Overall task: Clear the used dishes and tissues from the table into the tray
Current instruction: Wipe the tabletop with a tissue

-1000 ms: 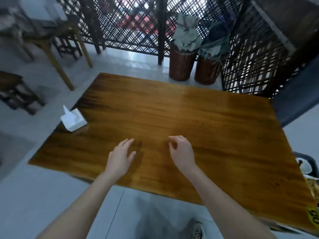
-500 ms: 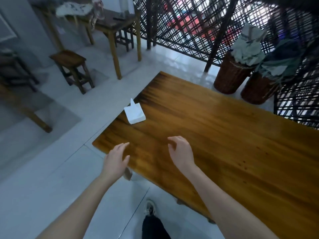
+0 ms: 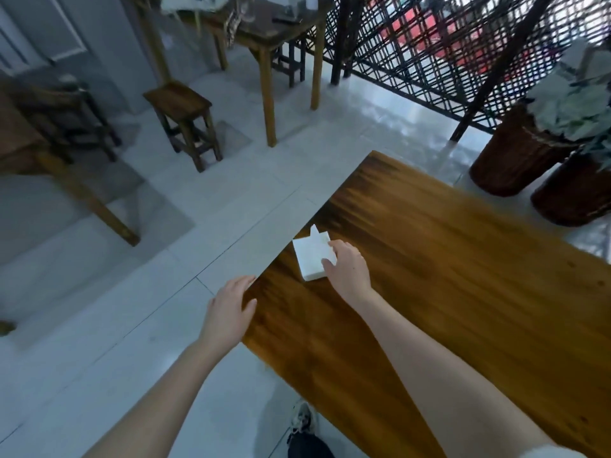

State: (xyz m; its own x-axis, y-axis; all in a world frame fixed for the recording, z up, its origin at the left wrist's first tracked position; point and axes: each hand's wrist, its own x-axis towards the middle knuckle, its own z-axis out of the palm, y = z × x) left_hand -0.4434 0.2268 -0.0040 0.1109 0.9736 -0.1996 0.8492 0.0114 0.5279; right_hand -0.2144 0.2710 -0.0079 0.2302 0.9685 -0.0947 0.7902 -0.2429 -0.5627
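Note:
A white tissue pack (image 3: 309, 257), with one tissue sticking up from its top, lies near the left edge of the brown wooden table (image 3: 463, 266). My right hand (image 3: 348, 267) rests on the pack's right side, thumb at its near edge and fingers curled over the far edge. My left hand (image 3: 229, 309) hovers with fingers apart over the table's near left corner and holds nothing. No tray or dishes are in view.
Two dark wicker baskets with pale leaves (image 3: 515, 153) stand beyond the table's far edge by a black lattice screen (image 3: 446, 44). A wooden stool (image 3: 185, 120) and another wooden table (image 3: 271, 38) stand on the pale tiled floor to the left.
The view swung left and I stepped toward the table's left end. My right hand reached forward from mid-table and closed onto the tissue pack. My left hand stayed open near the corner.

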